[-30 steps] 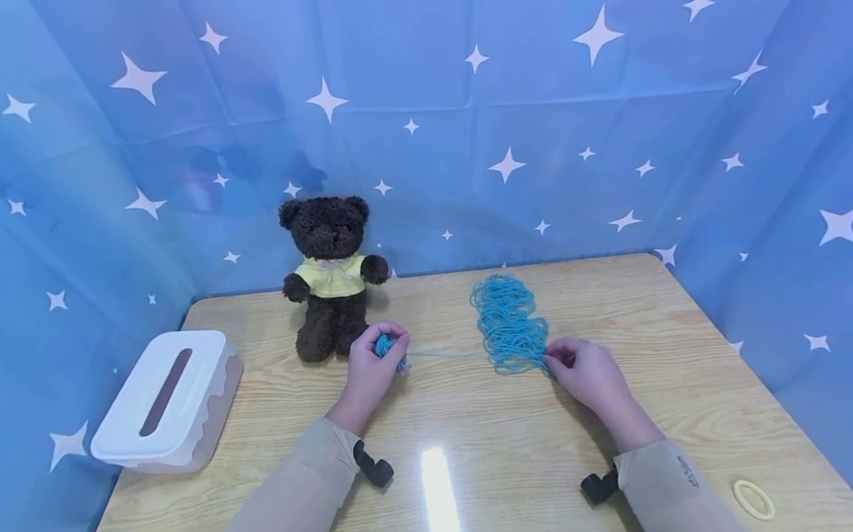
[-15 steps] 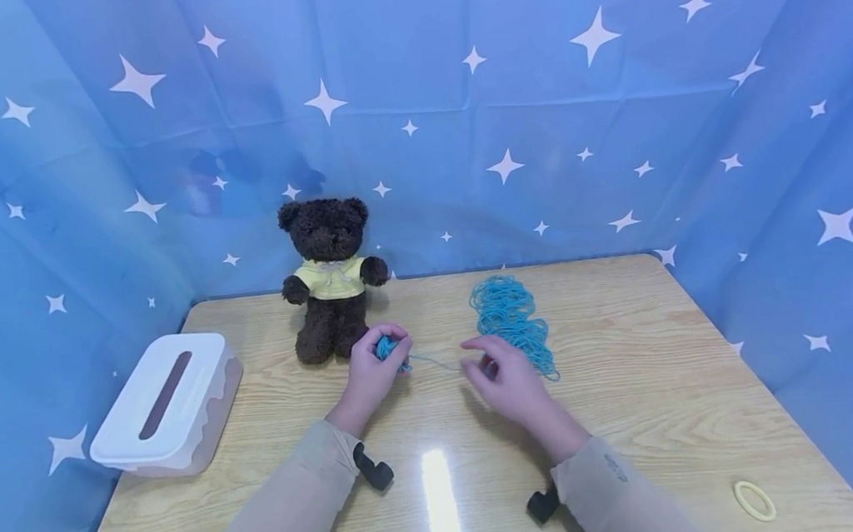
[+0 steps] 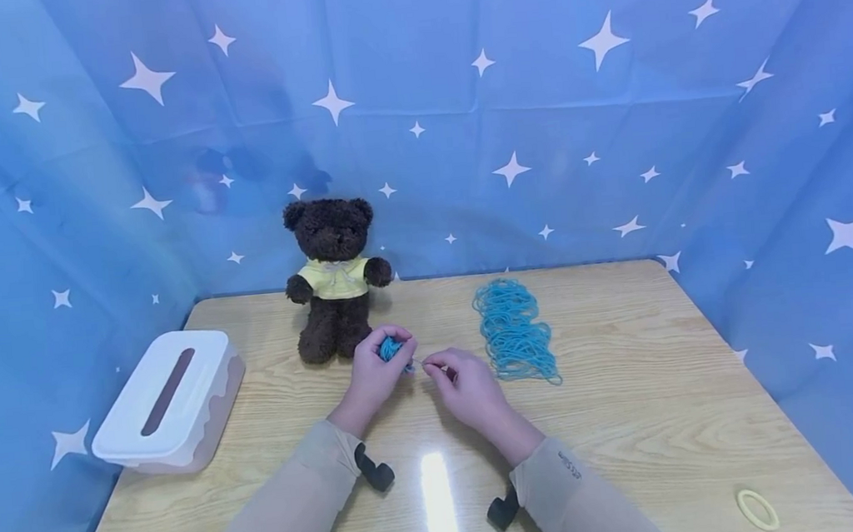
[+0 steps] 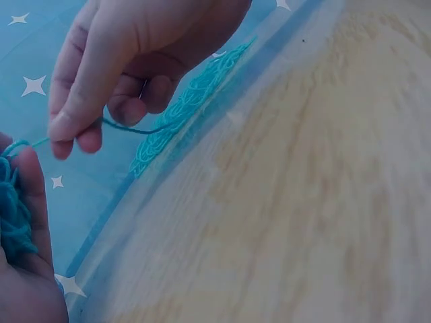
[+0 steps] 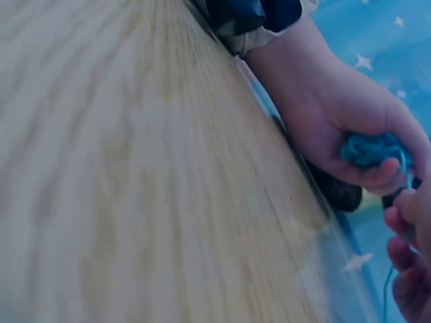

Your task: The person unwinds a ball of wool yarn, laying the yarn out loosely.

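My left hand [image 3: 379, 370] grips a small bundle of blue yarn [image 5: 372, 149] in front of the teddy bear, fingers curled round it. Close on its right, my right hand [image 3: 467, 384] pinches the yarn strand [image 4: 131, 128] between thumb and fingertips. In the left wrist view this strand runs from the bundle through the pinch and on toward the pile. The loose blue yarn pile [image 3: 514, 330] lies in wavy loops on the table, to the right of both hands. Part of the bundle is hidden inside the left palm.
A dark brown teddy bear [image 3: 333, 277] in a yellow top sits behind the left hand. At the left edge stands a white lidded box [image 3: 170, 403] with a slot. A pale yellow ring [image 3: 757, 510] lies on the wooden table [image 3: 656, 415] at front right. Blue star-patterned curtains surround the table.
My right hand has moved left from the yarn pile's near edge to beside my left hand, now pinching the strand there. The left hand keeps its grip on the bundle, nearly in place.
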`<state>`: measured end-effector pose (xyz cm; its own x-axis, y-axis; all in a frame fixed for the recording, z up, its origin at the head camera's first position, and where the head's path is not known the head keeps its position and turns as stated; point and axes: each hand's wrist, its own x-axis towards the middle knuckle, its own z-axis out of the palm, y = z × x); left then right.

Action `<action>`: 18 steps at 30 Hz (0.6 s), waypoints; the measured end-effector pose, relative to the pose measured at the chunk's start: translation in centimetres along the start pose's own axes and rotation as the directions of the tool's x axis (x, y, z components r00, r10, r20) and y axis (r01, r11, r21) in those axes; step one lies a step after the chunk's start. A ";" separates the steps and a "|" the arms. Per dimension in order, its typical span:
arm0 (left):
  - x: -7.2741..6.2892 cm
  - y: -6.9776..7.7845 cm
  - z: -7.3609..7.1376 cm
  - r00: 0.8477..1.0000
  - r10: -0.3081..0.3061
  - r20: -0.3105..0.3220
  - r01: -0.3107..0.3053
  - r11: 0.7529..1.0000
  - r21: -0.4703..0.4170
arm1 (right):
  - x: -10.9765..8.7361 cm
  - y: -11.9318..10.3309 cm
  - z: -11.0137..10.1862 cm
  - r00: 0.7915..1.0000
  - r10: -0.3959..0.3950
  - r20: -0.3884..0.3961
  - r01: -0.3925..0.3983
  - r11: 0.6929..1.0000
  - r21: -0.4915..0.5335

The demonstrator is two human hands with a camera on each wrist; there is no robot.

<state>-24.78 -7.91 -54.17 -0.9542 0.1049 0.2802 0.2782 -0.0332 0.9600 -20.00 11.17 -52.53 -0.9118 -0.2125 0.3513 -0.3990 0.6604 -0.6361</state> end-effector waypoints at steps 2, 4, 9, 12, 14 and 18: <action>0.0 0.0 0.0 1.000 -0.004 0.001 0.004 1.000 -0.006 | -0.1 0.2 -0.2 1.000 0.014 -0.024 -0.013 1.000 0.008; 0.0 0.0 -0.1 1.000 -0.007 -0.001 0.007 1.000 -0.004 | -0.2 0.3 -0.6 0.998 0.033 -0.046 -0.032 0.999 0.029; -0.1 -0.2 -0.2 1.000 -0.030 -0.004 0.030 1.000 -0.001 | -0.9 0.9 -1.6 0.992 0.092 -0.083 -0.087 0.994 0.063; -0.2 -0.3 -0.2 0.999 -0.036 -0.005 0.036 0.999 -0.006 | -1.4 1.7 -2.5 0.988 0.106 -0.116 -0.099 0.993 0.059; -0.2 -0.2 -0.1 1.000 -0.030 -0.006 0.030 1.000 -0.005 | -1.6 2.4 -3.3 0.984 0.106 -0.146 -0.099 0.994 0.053; 0.0 0.1 -0.1 0.999 -0.010 -0.030 0.011 0.999 0.038 | -2.0 4.0 -5.2 0.969 0.099 -0.227 -0.093 0.995 0.041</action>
<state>-24.74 -7.97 -54.12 -0.9598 0.0750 0.2704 0.2716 0.0054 0.9624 -19.23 17.96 -52.19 -0.9012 0.0230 0.4328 -0.3164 0.6475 -0.6933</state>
